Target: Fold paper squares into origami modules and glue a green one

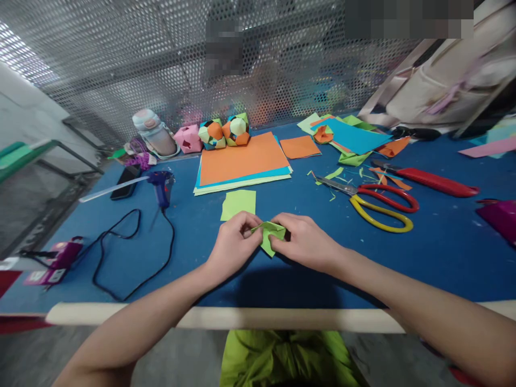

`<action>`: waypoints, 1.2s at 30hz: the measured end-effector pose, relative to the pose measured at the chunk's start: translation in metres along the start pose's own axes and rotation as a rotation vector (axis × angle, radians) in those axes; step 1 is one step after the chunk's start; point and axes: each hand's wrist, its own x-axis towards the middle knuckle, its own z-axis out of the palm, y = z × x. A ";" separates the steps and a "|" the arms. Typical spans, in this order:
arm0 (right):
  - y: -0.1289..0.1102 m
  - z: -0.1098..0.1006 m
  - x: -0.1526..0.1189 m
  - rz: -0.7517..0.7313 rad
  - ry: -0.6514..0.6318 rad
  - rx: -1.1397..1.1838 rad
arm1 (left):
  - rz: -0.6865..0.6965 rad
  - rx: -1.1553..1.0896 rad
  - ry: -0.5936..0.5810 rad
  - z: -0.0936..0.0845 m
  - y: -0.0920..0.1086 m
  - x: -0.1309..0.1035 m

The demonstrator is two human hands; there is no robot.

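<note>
A small folded piece of light green paper [271,236] is held just above the blue table, near its front edge. My left hand [237,239] pinches its left side between thumb and fingers. On the other side my right hand [300,236] grips the paper, its thumb lying across the front. Creases show along the paper's upper edge, and one corner points down toward me. Right behind my left hand lies a flat light green paper square [239,204].
Behind are stacked coloured sheets [245,158] and folded paper balls [213,134]. At left lie a glue gun [162,185] with its looping cord [173,242], a phone [126,181] and a bottle [155,134]. Scissors [363,196], a red-handled tool [439,181] and paper scraps are at right.
</note>
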 end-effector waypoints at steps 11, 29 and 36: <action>0.002 -0.002 0.000 -0.081 0.074 0.057 | -0.120 0.107 -0.117 -0.001 0.001 0.003; 0.002 -0.004 0.001 0.059 0.005 0.144 | -0.179 0.041 -0.056 -0.001 -0.001 0.003; 0.005 0.003 0.000 -0.077 0.026 0.049 | -0.180 0.097 -0.114 0.000 -0.006 0.004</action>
